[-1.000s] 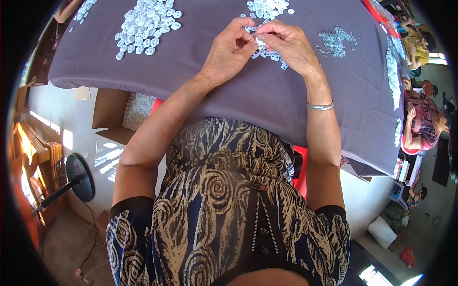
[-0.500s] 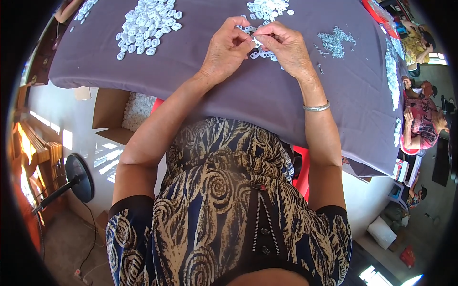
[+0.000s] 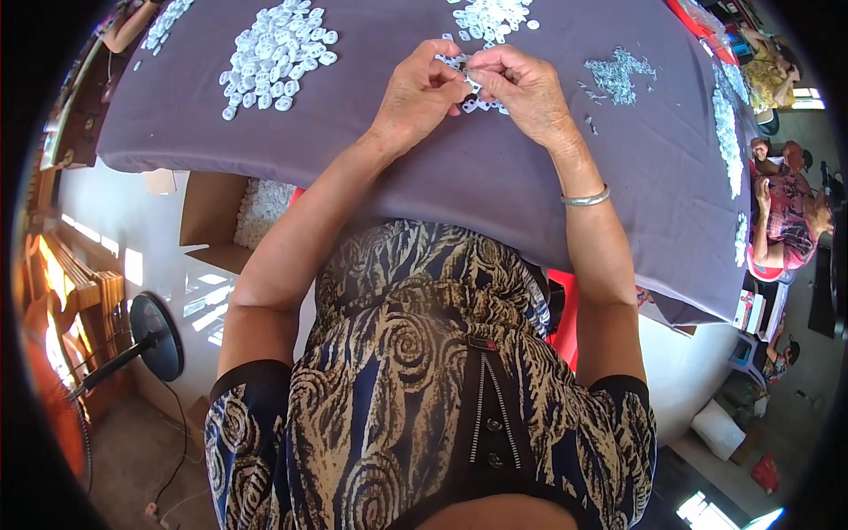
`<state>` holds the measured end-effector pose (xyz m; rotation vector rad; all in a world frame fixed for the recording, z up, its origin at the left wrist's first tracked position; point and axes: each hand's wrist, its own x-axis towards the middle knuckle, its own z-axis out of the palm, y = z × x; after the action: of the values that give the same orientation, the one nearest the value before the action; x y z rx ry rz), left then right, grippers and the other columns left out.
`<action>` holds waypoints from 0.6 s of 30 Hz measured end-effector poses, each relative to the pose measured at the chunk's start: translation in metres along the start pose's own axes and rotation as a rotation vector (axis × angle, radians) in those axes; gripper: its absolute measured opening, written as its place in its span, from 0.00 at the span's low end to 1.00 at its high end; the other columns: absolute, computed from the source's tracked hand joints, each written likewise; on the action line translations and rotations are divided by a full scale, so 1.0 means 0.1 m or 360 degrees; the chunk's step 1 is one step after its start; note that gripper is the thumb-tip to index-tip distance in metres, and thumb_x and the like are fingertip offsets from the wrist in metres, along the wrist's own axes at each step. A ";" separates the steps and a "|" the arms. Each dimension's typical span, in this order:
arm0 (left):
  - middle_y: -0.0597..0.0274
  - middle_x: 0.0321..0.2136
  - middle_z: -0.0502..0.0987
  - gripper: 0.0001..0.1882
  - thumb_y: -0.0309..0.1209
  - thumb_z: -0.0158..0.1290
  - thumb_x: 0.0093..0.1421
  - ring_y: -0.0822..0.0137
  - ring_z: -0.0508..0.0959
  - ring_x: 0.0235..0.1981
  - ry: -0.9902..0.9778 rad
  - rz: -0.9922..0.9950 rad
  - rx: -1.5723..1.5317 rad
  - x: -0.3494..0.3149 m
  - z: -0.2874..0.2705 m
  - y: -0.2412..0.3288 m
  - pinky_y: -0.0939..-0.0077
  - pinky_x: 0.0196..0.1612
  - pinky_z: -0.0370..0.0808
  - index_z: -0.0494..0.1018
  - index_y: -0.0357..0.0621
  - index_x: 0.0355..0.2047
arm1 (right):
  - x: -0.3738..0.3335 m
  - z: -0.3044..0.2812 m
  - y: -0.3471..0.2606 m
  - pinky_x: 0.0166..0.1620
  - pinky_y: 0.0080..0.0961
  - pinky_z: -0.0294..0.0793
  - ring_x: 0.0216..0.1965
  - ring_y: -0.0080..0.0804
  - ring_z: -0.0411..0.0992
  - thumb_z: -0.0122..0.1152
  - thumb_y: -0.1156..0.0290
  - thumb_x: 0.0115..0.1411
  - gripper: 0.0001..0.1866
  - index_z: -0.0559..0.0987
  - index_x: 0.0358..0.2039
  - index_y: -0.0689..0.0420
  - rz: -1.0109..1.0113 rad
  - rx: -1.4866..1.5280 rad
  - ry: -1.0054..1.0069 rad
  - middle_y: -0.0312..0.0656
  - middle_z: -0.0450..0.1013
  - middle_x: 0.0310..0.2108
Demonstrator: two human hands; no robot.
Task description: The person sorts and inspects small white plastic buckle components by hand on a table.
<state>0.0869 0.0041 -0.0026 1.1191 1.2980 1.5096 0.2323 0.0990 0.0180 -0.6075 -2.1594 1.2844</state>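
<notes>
Over the far middle of the table, my left hand (image 3: 413, 95) and my right hand (image 3: 528, 91) meet fingertip to fingertip. Between them is a small white plastic piece (image 3: 473, 82), pinched by both and mostly covered by the fingers. A small dark spot shows by my left thumb; I cannot make out what it is. Loose white pieces with holes (image 3: 484, 106) lie just under the hands. Beyond them is a heap of similar white pieces (image 3: 496, 19). To the right of my right hand lies a scatter of tiny silvery parts (image 3: 618, 76).
A larger heap of white oval pieces (image 3: 278, 57) rests on the dark tablecloth (image 3: 495, 190) at left. Below the table's left edge stands a cardboard box (image 3: 212, 216) of white pieces. A black fan (image 3: 157, 336) is at lower left. Other people sit along the right side.
The pinched white piece has turned and shows less between my fingers. Both hands stay nearly in place, with small finger movements. The whole view has shifted slightly.
</notes>
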 end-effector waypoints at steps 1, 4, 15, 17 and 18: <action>0.67 0.26 0.76 0.21 0.23 0.56 0.56 0.77 0.72 0.23 0.0029 -0.0007 -0.0022 0.00 0.01 0.01 0.83 0.29 0.72 0.64 0.39 0.50 | 0.00 0.00 0.00 0.29 0.13 0.71 0.25 0.16 0.69 0.59 0.73 0.60 0.08 0.78 0.39 0.60 0.0041 0.0029 -0.0008 0.32 0.73 0.28; 0.66 0.26 0.76 0.21 0.23 0.56 0.56 0.77 0.72 0.23 0.0042 0.0016 -0.0012 0.00 0.00 0.01 0.83 0.29 0.72 0.64 0.39 0.50 | -0.02 0.00 -0.05 0.32 0.14 0.73 0.27 0.17 0.70 0.57 0.72 0.61 0.10 0.77 0.42 0.59 0.0085 -0.0007 -0.0026 0.33 0.74 0.30; 0.66 0.27 0.76 0.21 0.22 0.55 0.55 0.77 0.72 0.24 0.0117 0.0057 -0.0094 -0.02 0.00 0.04 0.83 0.30 0.71 0.64 0.39 0.49 | -0.03 -0.07 -0.15 0.34 0.16 0.75 0.29 0.18 0.72 0.62 0.76 0.55 0.17 0.75 0.46 0.58 -0.0014 -0.0230 0.0055 0.34 0.74 0.33; 0.66 0.27 0.76 0.21 0.22 0.55 0.55 0.77 0.72 0.24 0.0126 0.0059 -0.0112 -0.02 0.00 0.04 0.84 0.30 0.71 0.64 0.39 0.49 | -0.04 -0.04 -0.19 0.33 0.16 0.75 0.28 0.18 0.71 0.65 0.76 0.52 0.19 0.75 0.46 0.58 -0.0054 -0.0362 0.0066 0.34 0.74 0.32; 0.66 0.27 0.76 0.21 0.22 0.55 0.56 0.77 0.72 0.25 0.0149 0.0072 -0.0081 -0.02 0.00 0.06 0.84 0.31 0.71 0.64 0.39 0.49 | -0.04 -0.03 -0.19 0.32 0.15 0.74 0.27 0.17 0.71 0.67 0.77 0.49 0.20 0.76 0.45 0.58 -0.0207 -0.0531 0.0098 0.34 0.73 0.30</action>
<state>0.0870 0.0019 0.0028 1.0626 1.2975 1.6365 0.2353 0.0901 0.0357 -0.6153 -2.3378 0.8329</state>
